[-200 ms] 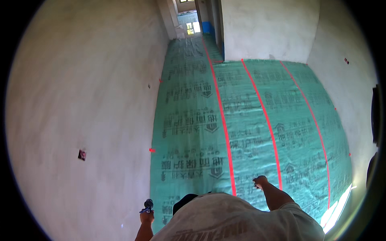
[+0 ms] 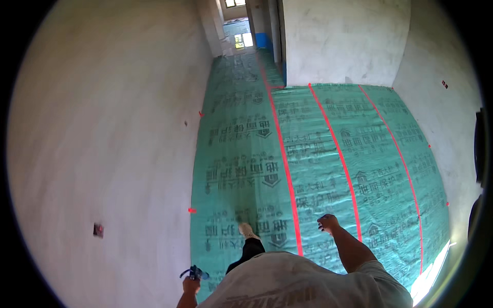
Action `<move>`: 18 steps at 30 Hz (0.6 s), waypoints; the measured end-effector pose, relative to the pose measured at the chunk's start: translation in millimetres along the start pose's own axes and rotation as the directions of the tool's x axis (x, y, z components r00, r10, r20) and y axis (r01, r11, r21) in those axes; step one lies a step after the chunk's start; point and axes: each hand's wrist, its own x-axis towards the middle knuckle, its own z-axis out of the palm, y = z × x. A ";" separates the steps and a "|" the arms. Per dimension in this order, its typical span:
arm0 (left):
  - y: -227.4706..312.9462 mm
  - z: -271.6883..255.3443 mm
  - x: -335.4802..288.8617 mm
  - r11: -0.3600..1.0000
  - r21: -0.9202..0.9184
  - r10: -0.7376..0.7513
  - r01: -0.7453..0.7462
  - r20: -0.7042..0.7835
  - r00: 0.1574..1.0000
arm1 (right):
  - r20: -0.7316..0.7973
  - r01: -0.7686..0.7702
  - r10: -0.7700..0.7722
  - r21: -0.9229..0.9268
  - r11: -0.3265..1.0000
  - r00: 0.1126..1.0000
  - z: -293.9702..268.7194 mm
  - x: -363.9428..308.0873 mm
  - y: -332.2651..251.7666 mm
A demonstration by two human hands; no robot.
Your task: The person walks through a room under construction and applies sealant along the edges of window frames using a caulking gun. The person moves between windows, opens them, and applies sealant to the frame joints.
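Observation:
Beside the plain wall at the lower left, my left hand point(image 2: 191, 285) is closed around a dark blue hand tool point(image 2: 195, 272). A thin curved piece sticks out on one side of it; its exact kind is not clear. My right hand point(image 2: 328, 223) hangs over the green floor film point(image 2: 313, 154), with its fingers curled in. Whatever may be inside that hand is hidden. My light-coloured shoe point(image 2: 247, 230) is on the film in front of me.
Red tape strips point(image 2: 288, 174) run lengthwise along the film, with short red tabs point(image 2: 192, 210) at the wall edge. A bare wall point(image 2: 97, 154) stands close on the left, another wall point(image 2: 344, 46) ahead. A passage point(image 2: 239, 46) leads off at the far left.
My shoe and dark trouser leg have come into view ahead of my body. The film and walls have shifted in the picture. The tool in my left hand has turned.

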 end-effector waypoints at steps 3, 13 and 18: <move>48.7 -47.0 56.7 0.995 -0.021 -0.092 0.094 0.108 0.990 | -0.193 -0.218 0.240 0.126 0.968 0.951 50.4 52.0 -109.0; 325.5 -132.4 395.7 0.976 -0.061 -0.117 0.210 0.667 0.736 | -0.316 -0.503 0.661 0.455 0.735 0.680 -5.3 111.1 -151.8; 509.6 -189.3 500.3 0.933 -0.259 -0.043 0.251 0.612 0.790 | -0.325 -0.539 0.743 0.528 0.656 0.586 -36.6 213.4 -205.6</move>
